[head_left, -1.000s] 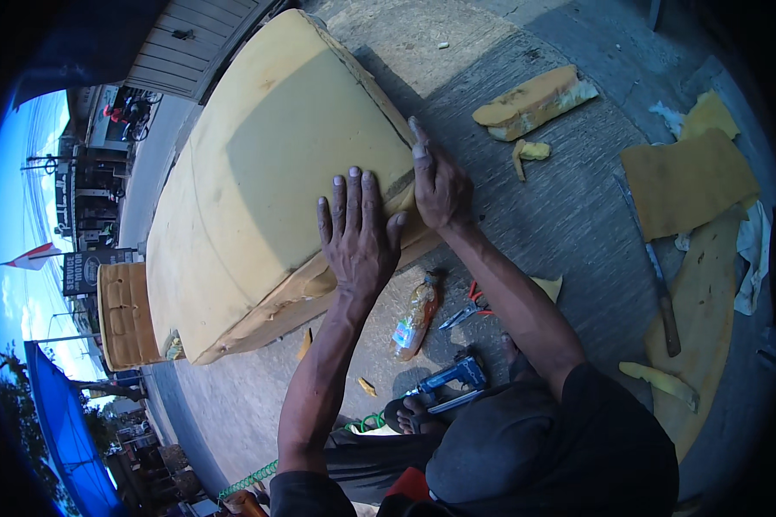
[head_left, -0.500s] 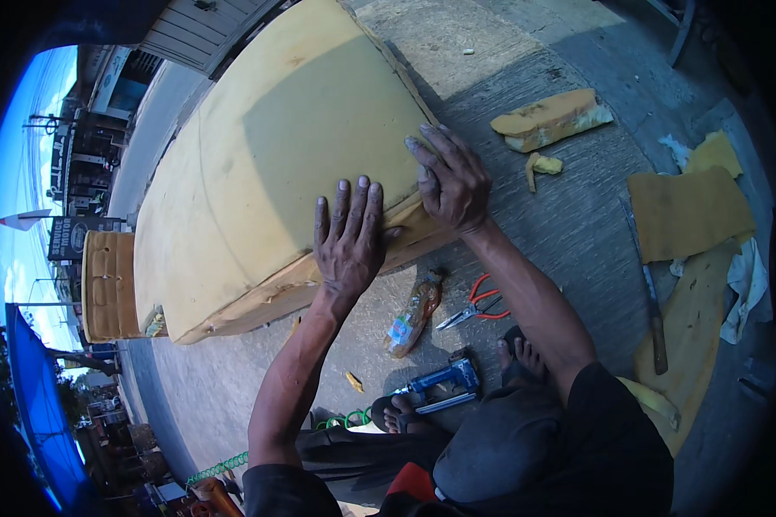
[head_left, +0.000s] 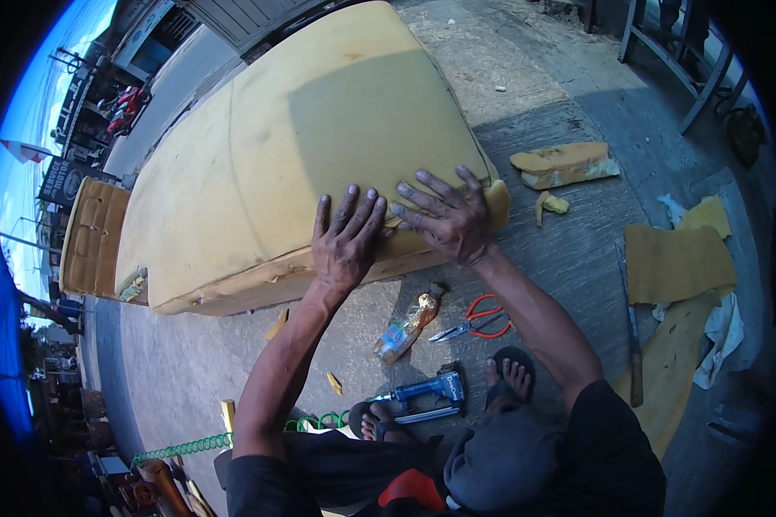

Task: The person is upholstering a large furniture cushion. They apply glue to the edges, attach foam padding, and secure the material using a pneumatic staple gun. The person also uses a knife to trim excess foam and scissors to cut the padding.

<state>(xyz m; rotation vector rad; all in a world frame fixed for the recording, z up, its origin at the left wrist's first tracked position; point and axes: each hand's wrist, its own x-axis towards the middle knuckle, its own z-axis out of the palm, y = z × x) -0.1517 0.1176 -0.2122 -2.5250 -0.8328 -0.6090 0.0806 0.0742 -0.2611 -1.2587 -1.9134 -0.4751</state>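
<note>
A large yellow foam cushion (head_left: 233,164) lies before me, its near edge running beneath both hands. My left hand (head_left: 347,241) rests flat on the top near that edge, fingers stretched out and slightly spread. Just to its right, my right hand (head_left: 448,215) presses on the foam close to the near right corner, its fingers spread too. Neither hand grips anything. A seam runs along the cushion's near side below my hands.
Near my feet lie a plastic bottle (head_left: 412,324), red-handled scissors (head_left: 474,322) and a blue staple gun (head_left: 424,393) on a green coiled hose (head_left: 181,447). To the right are a foam offcut (head_left: 560,164), a long knife (head_left: 633,345) and a brown foam sheet (head_left: 679,267). A bench (head_left: 677,65) stands far right.
My right hand has moved from the cushion's right edge toward my left hand, its bent fingers now spreading flat. The left hand stays on the foam. My view has shifted.
</note>
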